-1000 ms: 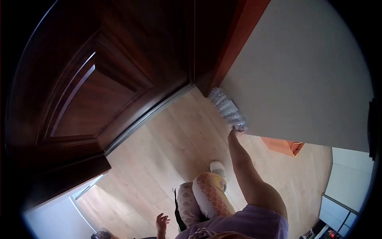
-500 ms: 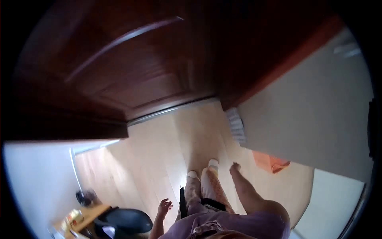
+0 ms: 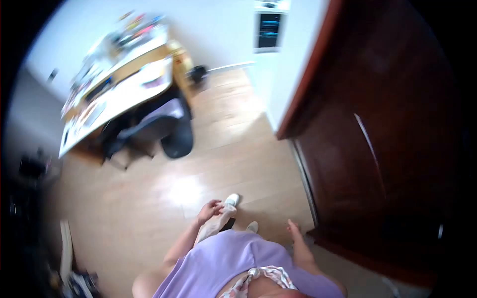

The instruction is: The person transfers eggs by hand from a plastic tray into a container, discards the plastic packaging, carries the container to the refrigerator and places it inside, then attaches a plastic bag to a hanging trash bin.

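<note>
My left hand [image 3: 210,210] hangs in front of my body at hip height, fingers loosely bent and apart, with nothing in it. Below it are my light trouser leg and a white shoe [image 3: 232,199]. At my other side hangs my right hand [image 3: 293,226], small in view; its fingers look slightly apart and I see nothing held. It is nearest to the dark red-brown door [image 3: 343,164], with a gap in between. Neither hand touches anything.
Ahead on the left stands a desk [image 3: 124,97] covered with papers and other items. A dark chair [image 3: 177,141] with purple cloth is pushed up to it. A black bin-like object [image 3: 198,74] sits by the wall. Light wood floor [image 3: 134,198] lies between.
My view has swung left, away from the door. The door is now on the right and the desk and chair have come into view. My left hand shows higher in the picture.
</note>
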A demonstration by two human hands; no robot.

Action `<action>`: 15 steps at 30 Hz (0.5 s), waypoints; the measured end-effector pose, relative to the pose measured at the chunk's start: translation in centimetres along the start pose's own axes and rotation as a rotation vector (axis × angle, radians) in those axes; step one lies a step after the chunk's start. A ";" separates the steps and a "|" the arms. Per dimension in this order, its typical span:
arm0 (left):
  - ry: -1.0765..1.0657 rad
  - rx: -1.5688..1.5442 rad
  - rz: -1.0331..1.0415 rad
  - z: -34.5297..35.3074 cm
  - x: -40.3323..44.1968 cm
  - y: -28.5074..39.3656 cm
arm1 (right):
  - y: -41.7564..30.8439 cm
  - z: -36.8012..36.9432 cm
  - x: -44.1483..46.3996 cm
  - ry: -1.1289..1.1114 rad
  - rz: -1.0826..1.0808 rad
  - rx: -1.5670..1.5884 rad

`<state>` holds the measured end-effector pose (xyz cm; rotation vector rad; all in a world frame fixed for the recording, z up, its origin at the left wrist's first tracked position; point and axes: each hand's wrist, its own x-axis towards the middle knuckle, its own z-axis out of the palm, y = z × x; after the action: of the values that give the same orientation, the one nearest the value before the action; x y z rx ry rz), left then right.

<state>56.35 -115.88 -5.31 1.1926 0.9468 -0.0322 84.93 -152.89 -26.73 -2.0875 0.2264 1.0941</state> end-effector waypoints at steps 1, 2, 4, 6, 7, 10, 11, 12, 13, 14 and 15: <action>0.055 -0.079 0.018 -0.9 -2.4 0.3 | -2.1 -1.4 0.3 -0.141 0.092 0.021; 0.125 -0.144 0.063 -2.2 -4.3 -0.2 | -5.4 -1.9 -0.8 -0.167 0.109 -0.051; 0.272 -0.275 0.142 -6.0 -7.9 -1.3 | -11.8 -0.7 -2.0 -0.248 0.099 -0.123; 0.424 -0.411 0.195 -8.7 -10.8 -2.2 | -17.1 2.2 -2.4 -0.357 0.110 -0.199; 0.494 -0.466 0.222 -10.8 -11.8 -3.2 | -19.8 5.6 -2.7 -0.401 0.066 -0.256; 0.695 -0.630 0.281 -16.7 -15.5 -7.3 | -25.6 17.6 -4.8 -0.508 -0.063 -0.436; 0.752 -0.670 0.280 -18.8 -16.5 -8.4 | -27.4 22.6 -5.7 -0.533 -0.109 -0.499; 0.809 -0.710 0.274 -20.7 -17.8 -9.7 | -28.8 27.9 -6.1 -0.617 -0.128 -0.502; 0.865 -0.747 0.250 -21.8 -19.4 -11.2 | -29.3 32.3 -6.8 -0.703 -0.128 -0.505; 0.888 -0.771 0.271 -23.4 -21.5 -11.4 | -30.8 37.0 -9.0 -0.810 -0.126 -0.522; 0.928 -0.777 0.272 -25.2 -23.2 -12.2 | -32.4 41.8 -12.1 -0.919 -0.119 -0.531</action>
<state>20.55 -111.21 -1.15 0.5497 1.3911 1.0926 66.16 -103.45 -14.54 -1.7397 -0.6879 2.0531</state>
